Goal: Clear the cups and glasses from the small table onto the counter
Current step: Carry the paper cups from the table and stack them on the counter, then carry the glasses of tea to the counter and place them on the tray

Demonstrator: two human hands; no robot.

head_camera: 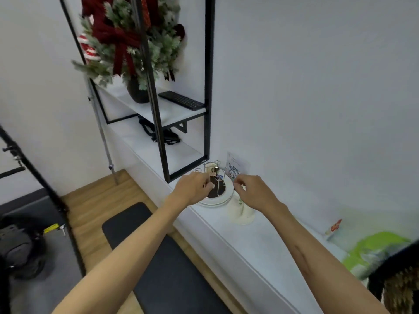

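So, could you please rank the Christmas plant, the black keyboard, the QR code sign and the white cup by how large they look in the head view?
1. Christmas plant, by far the largest.
2. Black keyboard.
3. White cup and QR code sign look about alike; the right hand partly hides the cup, so I won't rank them.

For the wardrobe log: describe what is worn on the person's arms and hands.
Nothing shows: the left hand and right hand are bare, no gloves. Both forearms are uncovered to the frame edge, no sleeves, watch or bracelet visible. Rings cannot be told at this blur.
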